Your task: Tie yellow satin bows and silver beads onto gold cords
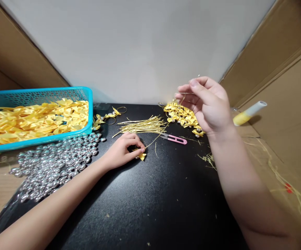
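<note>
My left hand [123, 148] rests on the black table [150, 194], fingers pinched on a small yellow ribbon bow [141, 156]. A thin gold thread [163, 130] runs taut from that bow up to my right hand [205, 104], which is raised above the table and pinches the thread's upper end between thumb and fingers. A bundle of cut gold threads [142, 125] lies just behind my left hand. Pink thread snips [175, 139] lie between the two hands.
A turquoise basket [39, 139] full of yellow bows stands at the left. Several silver bells [53, 163] are heaped in front of it. A pile of finished bows [183, 116] lies behind my right hand. A yellow-and-white tube [248, 114] and cardboard walls flank the right.
</note>
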Motion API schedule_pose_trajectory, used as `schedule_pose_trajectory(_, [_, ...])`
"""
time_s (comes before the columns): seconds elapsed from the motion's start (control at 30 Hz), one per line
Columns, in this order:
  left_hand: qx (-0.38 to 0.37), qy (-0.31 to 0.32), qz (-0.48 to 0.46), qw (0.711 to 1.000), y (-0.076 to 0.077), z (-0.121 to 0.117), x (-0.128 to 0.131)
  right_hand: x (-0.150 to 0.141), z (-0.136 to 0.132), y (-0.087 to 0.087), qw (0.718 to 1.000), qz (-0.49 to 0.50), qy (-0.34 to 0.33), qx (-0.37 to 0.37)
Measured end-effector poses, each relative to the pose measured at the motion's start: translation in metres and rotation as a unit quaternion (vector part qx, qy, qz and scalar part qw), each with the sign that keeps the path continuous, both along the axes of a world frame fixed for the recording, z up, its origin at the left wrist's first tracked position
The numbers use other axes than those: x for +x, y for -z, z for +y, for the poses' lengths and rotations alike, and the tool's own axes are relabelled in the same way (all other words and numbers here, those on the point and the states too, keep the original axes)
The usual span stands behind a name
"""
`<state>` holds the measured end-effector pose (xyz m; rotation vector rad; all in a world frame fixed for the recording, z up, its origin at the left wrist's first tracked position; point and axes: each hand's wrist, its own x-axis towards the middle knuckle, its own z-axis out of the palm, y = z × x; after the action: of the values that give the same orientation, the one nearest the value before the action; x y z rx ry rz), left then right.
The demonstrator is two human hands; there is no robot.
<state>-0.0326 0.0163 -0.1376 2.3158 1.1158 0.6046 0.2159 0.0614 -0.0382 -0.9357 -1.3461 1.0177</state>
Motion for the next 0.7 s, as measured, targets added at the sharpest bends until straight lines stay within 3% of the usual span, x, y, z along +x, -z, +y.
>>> schedule_pose_trajectory(0.5, [0.035, -0.035, -0.037, 0.998, 0.008, -0.003, -0.01, 0.024, 0.01, -0.002, 0.998, -0.041, 0.056, 0.01])
schedule_pose_trajectory(0.6, [0.043, -0.036, -0.038, 0.998, 0.01, -0.004, -0.011, 0.028, 0.017, 0.009, 0.986, -0.159, 0.04, -0.008])
schedule_pose_trajectory(0.67, [0.049, -0.033, -0.039, 0.997, 0.011, -0.005, -0.011, 0.027, 0.02, 0.018, 0.954, -0.299, -0.016, -0.028])
schedule_pose_trajectory(0.7, [0.053, -0.031, -0.04, 0.997, 0.011, -0.004, -0.011, 0.024, 0.02, 0.023, 0.925, -0.373, -0.059, -0.047])
